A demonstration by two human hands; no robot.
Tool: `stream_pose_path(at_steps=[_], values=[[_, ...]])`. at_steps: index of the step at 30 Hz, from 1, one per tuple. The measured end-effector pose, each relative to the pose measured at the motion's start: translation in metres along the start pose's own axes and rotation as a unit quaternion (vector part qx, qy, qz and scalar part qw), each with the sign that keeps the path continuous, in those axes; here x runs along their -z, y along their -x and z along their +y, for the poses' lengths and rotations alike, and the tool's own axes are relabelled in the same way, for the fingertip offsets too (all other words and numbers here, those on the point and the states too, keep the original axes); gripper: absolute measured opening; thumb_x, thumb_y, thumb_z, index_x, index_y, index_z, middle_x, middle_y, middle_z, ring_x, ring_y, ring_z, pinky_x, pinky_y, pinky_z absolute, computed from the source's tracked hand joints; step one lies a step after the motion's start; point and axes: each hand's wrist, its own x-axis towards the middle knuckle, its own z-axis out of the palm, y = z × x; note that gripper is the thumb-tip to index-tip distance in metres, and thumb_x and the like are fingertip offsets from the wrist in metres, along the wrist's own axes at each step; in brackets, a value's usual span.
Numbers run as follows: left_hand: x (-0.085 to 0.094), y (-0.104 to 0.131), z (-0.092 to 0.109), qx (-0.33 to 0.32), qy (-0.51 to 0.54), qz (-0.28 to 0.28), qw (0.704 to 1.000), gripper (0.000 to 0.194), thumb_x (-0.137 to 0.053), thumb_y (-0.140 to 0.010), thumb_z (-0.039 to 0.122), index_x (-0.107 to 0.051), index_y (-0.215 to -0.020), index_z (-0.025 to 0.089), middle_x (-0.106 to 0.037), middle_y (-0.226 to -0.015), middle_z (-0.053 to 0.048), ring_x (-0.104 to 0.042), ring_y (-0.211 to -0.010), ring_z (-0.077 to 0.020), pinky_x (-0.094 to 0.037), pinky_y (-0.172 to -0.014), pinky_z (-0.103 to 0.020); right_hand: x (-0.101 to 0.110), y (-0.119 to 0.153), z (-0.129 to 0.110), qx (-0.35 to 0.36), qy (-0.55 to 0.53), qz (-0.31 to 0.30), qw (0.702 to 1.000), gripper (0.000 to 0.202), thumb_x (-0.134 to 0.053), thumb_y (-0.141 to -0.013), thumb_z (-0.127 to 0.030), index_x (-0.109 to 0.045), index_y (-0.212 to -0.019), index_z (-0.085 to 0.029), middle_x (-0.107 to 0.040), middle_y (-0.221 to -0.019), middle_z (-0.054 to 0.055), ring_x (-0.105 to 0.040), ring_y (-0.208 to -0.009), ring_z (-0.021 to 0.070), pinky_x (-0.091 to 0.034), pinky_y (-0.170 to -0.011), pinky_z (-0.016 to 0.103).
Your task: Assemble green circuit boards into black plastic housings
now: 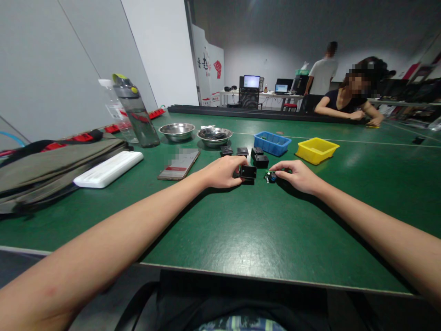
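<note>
My left hand [225, 172] grips a small black plastic case [248, 172], its fingers closed round the left side, just over the green table. To the right, my right hand [296, 175] pinches a small green circuit board [270, 176] with components on its underside. A short gap separates the board from the case. Just beyond my hands stand more black cases [261, 161], one of them partly behind the others. Two flat black pieces [242, 151] sit beyond my left hand, close to the steel bowls.
Behind lie two steel bowls [177, 132], a blue bin [272, 143] and a yellow bin [317, 151]. On the left are a phone [179, 164], a white power bank [109, 169], a grey bottle [138, 115] and a bag [65, 165]. Another person leans on the far right edge.
</note>
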Motion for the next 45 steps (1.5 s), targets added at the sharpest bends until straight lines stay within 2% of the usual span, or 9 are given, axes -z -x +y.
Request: stream_pose_path(at_steps=[8,15,20,24,28,31,36,41,45], values=[[-0.001,0.0,-0.001,-0.004,0.0,0.007,1.0,0.025,-0.064,-0.078,0.022,-0.062,-0.103,0.016,-0.07,-0.091,-0.006,-0.065,-0.079,-0.019,-0.049,-0.072,-0.03,-0.003,-0.002,0.004,-0.013,-0.014,-0.021,1.0,0.032,-0.06,-0.086,-0.04,-0.079,-0.095,-0.016,-0.079,-0.09,0.007,-0.071,-0.08,0.0205,-0.055,-0.077,0.034],[-0.001,0.0,0.0,0.0,-0.004,0.001,1.0,0.027,-0.064,-0.079,0.022,-0.062,-0.104,0.015,-0.07,-0.091,-0.007,-0.065,-0.08,-0.0194,-0.048,-0.072,-0.03,-0.004,-0.001,0.002,-0.001,0.08,0.02,0.997,0.023,-0.063,-0.086,-0.035,-0.078,-0.083,-0.019,-0.079,-0.087,0.008,-0.069,-0.085,0.0239,-0.05,-0.081,0.036],[-0.001,0.0,-0.001,0.001,0.002,0.004,1.0,0.025,-0.064,-0.079,0.022,-0.062,-0.103,0.016,-0.07,-0.091,-0.006,-0.065,-0.079,-0.0189,-0.048,-0.071,-0.029,-0.003,0.0,-0.001,0.012,0.12,0.045,0.992,0.019,-0.062,-0.086,-0.029,-0.078,-0.092,-0.02,-0.079,-0.093,0.008,-0.069,-0.085,0.0231,-0.051,-0.08,0.035],[-0.002,0.0,-0.001,0.0,0.002,0.005,1.0,0.026,-0.064,-0.078,0.022,-0.062,-0.103,0.016,-0.07,-0.091,-0.006,-0.065,-0.079,-0.019,-0.048,-0.071,-0.029,-0.001,0.003,-0.005,0.078,0.133,0.065,0.986,0.019,-0.059,-0.088,-0.029,-0.077,-0.092,-0.02,-0.078,-0.095,0.008,-0.068,-0.092,0.0248,-0.051,-0.086,0.039],[-0.001,0.0,0.0,0.002,-0.002,0.007,1.0,0.026,-0.064,-0.078,0.021,-0.062,-0.103,0.016,-0.07,-0.09,-0.006,-0.066,-0.079,-0.0192,-0.049,-0.071,-0.029,0.0,0.007,-0.014,0.169,0.149,0.05,0.973,0.016,-0.061,-0.086,-0.026,-0.076,-0.087,-0.022,-0.076,-0.093,0.008,-0.066,-0.092,0.0254,-0.05,-0.087,0.041],[-0.001,0.0,0.0,0.001,-0.003,0.007,1.0,0.026,-0.064,-0.078,0.021,-0.062,-0.103,0.016,-0.07,-0.09,-0.006,-0.066,-0.079,-0.0193,-0.049,-0.072,-0.029,-0.001,0.008,-0.019,0.195,0.161,0.041,0.967,0.014,-0.064,-0.084,-0.026,-0.076,-0.088,-0.021,-0.073,-0.094,0.009,-0.066,-0.093,0.0256,-0.051,-0.087,0.04],[-0.001,0.0,0.0,-0.002,0.0,0.005,1.0,0.026,-0.064,-0.077,0.021,-0.061,-0.103,0.016,-0.069,-0.091,-0.006,-0.065,-0.079,-0.0192,-0.048,-0.072,-0.029,-0.003,0.006,-0.018,0.157,0.149,-0.007,0.976,0.016,-0.066,-0.082,-0.026,-0.078,-0.094,-0.022,-0.075,-0.098,0.008,-0.069,-0.092,0.0235,-0.052,-0.086,0.037],[-0.001,0.0,0.0,0.001,0.002,0.005,1.0,0.027,-0.064,-0.076,0.02,-0.063,-0.103,0.015,-0.069,-0.09,-0.006,-0.065,-0.078,-0.0192,-0.047,-0.071,-0.029,-0.001,0.004,-0.012,0.083,0.138,0.014,0.987,0.02,-0.066,-0.084,-0.029,-0.08,-0.095,-0.02,-0.078,-0.092,0.007,-0.069,-0.078,0.0202,-0.052,-0.073,0.032],[0.0,0.0,0.0,0.003,0.003,0.003,1.0,0.028,-0.064,-0.077,0.02,-0.063,-0.104,0.015,-0.069,-0.09,-0.006,-0.064,-0.077,-0.0186,-0.046,-0.07,-0.029,-0.001,0.003,-0.011,0.07,0.13,0.017,0.989,0.021,-0.066,-0.083,-0.03,-0.08,-0.094,-0.019,-0.078,-0.088,0.006,-0.066,-0.073,0.0182,-0.051,-0.07,0.03]])
